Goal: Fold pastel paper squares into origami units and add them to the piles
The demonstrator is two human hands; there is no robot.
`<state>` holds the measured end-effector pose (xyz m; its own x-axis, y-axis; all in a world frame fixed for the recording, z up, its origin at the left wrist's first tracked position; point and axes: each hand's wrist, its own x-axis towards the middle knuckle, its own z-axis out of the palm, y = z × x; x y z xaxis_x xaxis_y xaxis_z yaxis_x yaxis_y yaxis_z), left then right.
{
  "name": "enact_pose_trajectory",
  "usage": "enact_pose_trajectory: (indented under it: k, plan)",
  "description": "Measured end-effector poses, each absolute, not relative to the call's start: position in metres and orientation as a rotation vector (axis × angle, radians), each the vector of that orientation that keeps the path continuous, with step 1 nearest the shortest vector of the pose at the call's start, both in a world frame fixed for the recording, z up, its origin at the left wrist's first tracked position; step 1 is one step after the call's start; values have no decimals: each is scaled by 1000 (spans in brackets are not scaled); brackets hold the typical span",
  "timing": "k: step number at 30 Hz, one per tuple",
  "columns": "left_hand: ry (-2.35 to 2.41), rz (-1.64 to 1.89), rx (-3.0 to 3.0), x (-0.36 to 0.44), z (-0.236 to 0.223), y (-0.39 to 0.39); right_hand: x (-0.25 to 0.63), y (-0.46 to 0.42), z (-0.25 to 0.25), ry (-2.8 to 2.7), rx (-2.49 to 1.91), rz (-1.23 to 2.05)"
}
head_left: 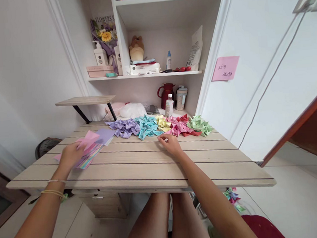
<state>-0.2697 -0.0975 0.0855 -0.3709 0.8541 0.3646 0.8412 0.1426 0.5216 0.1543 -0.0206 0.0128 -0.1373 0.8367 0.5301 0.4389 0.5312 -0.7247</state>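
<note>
My left hand (72, 154) is closed on a pink paper sheet (89, 139), its fingers covering part of it. Beneath that hand lies a stack of coloured paper sheets (89, 159), with purple, blue, yellow and pink edges fanned out. Beside it rests a purple sheet (105, 135). My right hand (170, 144) is low over the tabletop, fingers loosely curled with a small gap at the thumb; nothing shows in it. Just beyond it sit folded paper pieces in colour groups: purple (126, 128), blue (147, 126), yellow (163, 122), pink (178, 127), and green (199, 125).
Behind the folded pieces stand a bottle (169, 106), a red jug (167, 95) and a tumbler (181, 97). A small raised shelf (86, 100) is at the table's back left. More folded paper (232, 196) lies below the front edge, right of my legs.
</note>
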Motion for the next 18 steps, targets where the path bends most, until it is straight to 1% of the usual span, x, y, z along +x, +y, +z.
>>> enact_pose_trajectory:
  k: [1,2,4,6,9,12,14,18]
  plan:
    - [2157,1288,1678,-254,91,-100,153,-22,13,-1727,-1023,618]
    - [1885,1412,1574,-236,96,-100,152,-23,14,-1687,-977,758]
    - [1383,1538,1383,-194,105,-95,150,-27,16,-1609,-896,1041]
    - [1130,1562,1282,-148,107,-82,149,-29,19,-1553,-833,1242]
    - [954,1530,1213,-86,96,-53,150,-28,23,-1446,-765,1311]
    - [828,1421,1193,-43,73,-26,155,-23,26,-1259,-765,1318]
    - [789,1372,1213,-29,55,-12,160,-19,27,-1113,-744,1305]
    - [922,1364,1282,-25,27,0,168,-15,26,-961,-690,1252]
